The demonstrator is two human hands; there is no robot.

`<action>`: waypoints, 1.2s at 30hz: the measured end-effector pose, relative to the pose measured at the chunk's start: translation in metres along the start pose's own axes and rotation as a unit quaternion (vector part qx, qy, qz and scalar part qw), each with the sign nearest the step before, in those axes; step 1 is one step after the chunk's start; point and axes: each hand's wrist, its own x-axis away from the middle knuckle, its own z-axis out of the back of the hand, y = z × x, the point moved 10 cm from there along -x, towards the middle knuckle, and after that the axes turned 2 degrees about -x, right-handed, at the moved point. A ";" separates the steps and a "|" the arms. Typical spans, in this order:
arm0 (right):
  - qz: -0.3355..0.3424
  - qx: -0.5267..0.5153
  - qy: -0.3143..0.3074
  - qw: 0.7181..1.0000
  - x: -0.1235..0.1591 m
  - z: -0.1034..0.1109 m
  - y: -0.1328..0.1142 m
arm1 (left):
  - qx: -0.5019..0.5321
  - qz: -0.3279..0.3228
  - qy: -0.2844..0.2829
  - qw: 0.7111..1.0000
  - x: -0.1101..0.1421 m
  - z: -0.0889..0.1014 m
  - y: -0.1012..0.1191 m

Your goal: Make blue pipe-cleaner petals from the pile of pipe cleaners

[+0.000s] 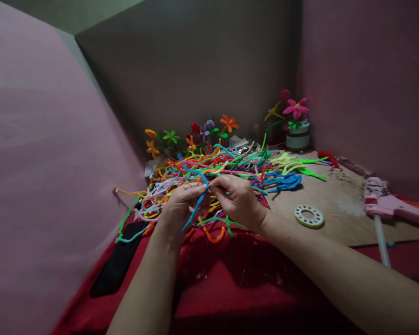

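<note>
A blue pipe cleaner hangs in a curve between my two hands, over the near edge of a heap of pipe cleaners. My left hand pinches it between thumb and fingers, and its lower end points down toward the red cloth. Closed in a pinch as well, my right hand meets the same pipe cleaner at the left hand's fingertips. Many-coloured pipe cleaners lie tangled behind both hands. A bundle of blue ones rests to the right of my right hand.
Pipe-cleaner flowers stand along the back, with a pink one by a grey-green jar. On the board lie a round holed disc and a pink glue gun. A black phone-like slab is at left on red cloth.
</note>
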 end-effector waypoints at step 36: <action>-0.359 -0.332 -0.035 0.872 0.016 -0.031 0.061 | -0.326 -0.215 0.150 0.908 0.021 0.006 0.054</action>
